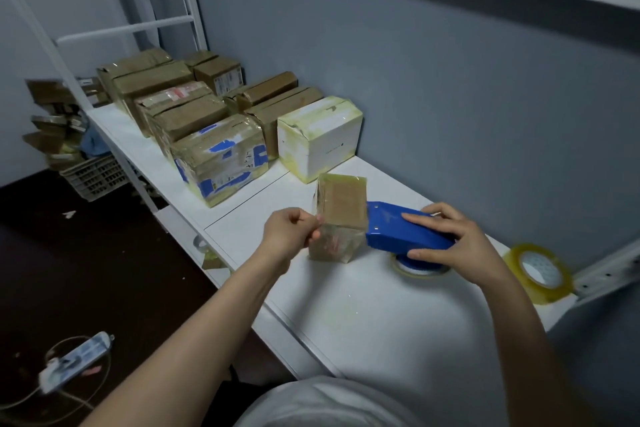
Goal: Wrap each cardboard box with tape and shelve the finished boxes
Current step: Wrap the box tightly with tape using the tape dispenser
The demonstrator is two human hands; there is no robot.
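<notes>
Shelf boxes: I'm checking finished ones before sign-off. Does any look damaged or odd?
Yes. The blue-printed box at the row's front looks crushed, its sides bulging under wrinkled tape. The white box beside it has a dented left corner and yellowed tape patches.

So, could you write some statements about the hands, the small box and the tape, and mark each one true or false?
1. The right hand holds the blue tape dispenser. True.
2. The left hand is open and touches nothing. False: its fingers pinch the left side of the small box.
3. A spare tape roll lies to the right of the dispenser. True.
4. The small box stands on top of the white box. False: it stands on the table, in front of it.
</notes>
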